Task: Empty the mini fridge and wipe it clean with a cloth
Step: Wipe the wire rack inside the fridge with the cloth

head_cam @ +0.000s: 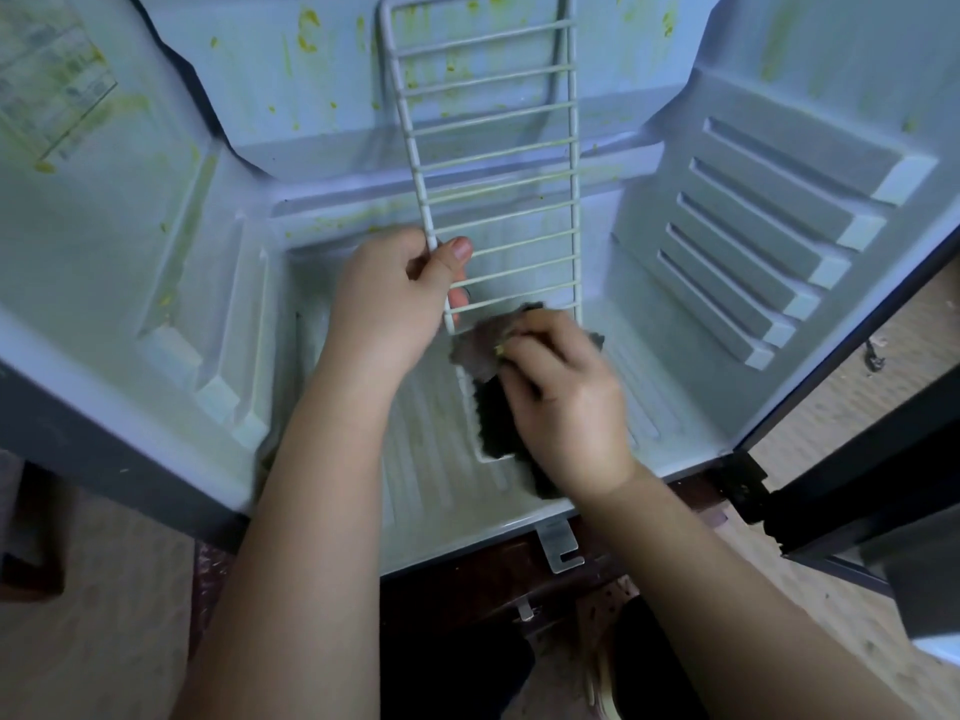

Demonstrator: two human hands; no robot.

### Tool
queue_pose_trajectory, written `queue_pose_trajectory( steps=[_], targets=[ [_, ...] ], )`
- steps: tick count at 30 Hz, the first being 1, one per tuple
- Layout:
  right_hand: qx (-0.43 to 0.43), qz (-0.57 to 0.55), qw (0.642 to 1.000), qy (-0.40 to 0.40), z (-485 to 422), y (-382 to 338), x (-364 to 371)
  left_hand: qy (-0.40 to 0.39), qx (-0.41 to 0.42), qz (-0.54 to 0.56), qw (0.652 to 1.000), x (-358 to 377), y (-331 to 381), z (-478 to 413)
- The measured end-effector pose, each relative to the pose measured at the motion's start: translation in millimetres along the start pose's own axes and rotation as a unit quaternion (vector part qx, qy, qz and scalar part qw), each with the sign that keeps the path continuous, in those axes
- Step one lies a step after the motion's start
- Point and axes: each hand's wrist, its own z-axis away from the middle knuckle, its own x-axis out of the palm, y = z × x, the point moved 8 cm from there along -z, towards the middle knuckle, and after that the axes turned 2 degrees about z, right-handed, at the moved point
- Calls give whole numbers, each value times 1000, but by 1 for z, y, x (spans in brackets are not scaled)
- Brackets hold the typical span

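The mini fridge (156, 283) stands open in front of me, its pale inner walls spotted with yellow-green stains. A white wire shelf (498, 148) stands tilted on end inside it. My left hand (389, 298) grips the shelf's left rail near the lower end. My right hand (566, 402) holds a dark grey cloth (478, 350) bunched against the shelf's bottom edge, and part of the cloth hangs down over the fridge floor.
Ribbed shelf slots (753, 241) line the right wall, and raised ledges run along the left wall. The dark fridge door (857, 491) hangs open at the right. A metal hinge bracket (561, 550) sticks out below the front lip. Wooden floor lies on both sides.
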Motion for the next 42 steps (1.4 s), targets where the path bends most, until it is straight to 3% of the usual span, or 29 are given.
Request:
queue_pose_trajectory(
  steps=[12,18,23,25,30,32,34,36,38,42],
  targets=[
    [18,57,997,-48,-8,9,5,-8,-5,26,1000,1,1,3],
    [95,108,987,-72,-11,41,-29,-17,-15,44,999,4,1,3],
    [266,32,954,-132,9,57,-50,-11,-10,32,999,5,0,3],
    [293,31,943,-156,23,55,-48,-10,-7,25,1000,5,0,2],
    [290,100,929,-210,39,64,-26,-5,1,31,1000,5,-1,4],
    [299,70,923,-232,40,69,-26,-6,1,33,999,5,-3,3],
    [279,42,908,-311,46,63,-24,-9,0,32,999,5,-4,2],
    [218,108,882,-404,56,56,-20,-8,0,30,1000,5,-4,1],
    [193,140,878,-416,58,54,-18,-8,1,32,999,5,-2,2],
    [239,126,879,-393,47,54,-28,-8,2,35,999,5,0,4]
  ],
)
